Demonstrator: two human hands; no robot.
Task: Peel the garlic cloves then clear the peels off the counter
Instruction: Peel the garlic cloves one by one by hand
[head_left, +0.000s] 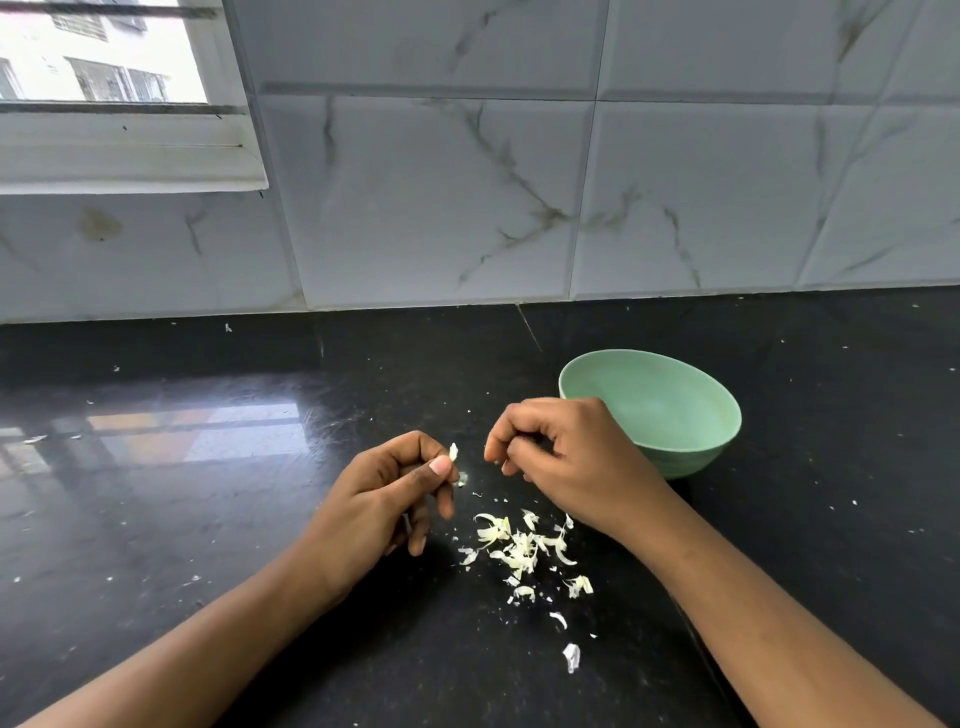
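Upper left, 10 o'clock of the view: window (104, 52), with its sill above the counter's back edge. The tiled wall (441, 208) spans the full width behind and meets the black counter (208, 519) in a straight line across the middle. The left half of the counter is glossy, mirrors the window and carries stray flecks; there is open room from 7 to 10 o'clock of the left hand.

Near centre: left hand (389, 499), forearm entering from 7 o'clock. Thumb and forefinger pinch a small pale garlic scrap (453, 452) that sticks up at the hand's 1 o'clock; the other fingers are curled under. It is too small to tell clove from skin.

At 5 o'clock of that hand: peels (519, 551), a loose heap of thin, curled, cream-white flakes lying on the counter between the two forearms. A few outliers trail toward 6 o'clock.

At 3 o'clock of the left hand, across a narrow gap: right hand (566, 462). Its fingers are curled in tight, thumb against forefinger. Cannot tell whether anything is inside.

At 2 o'clock of the right hand: bowl (691, 460), mint green and upright, its near rim hidden behind the knuckles; cannot tell whether they touch. From 3 o'clock of the bowl the counter runs open to the right edge.
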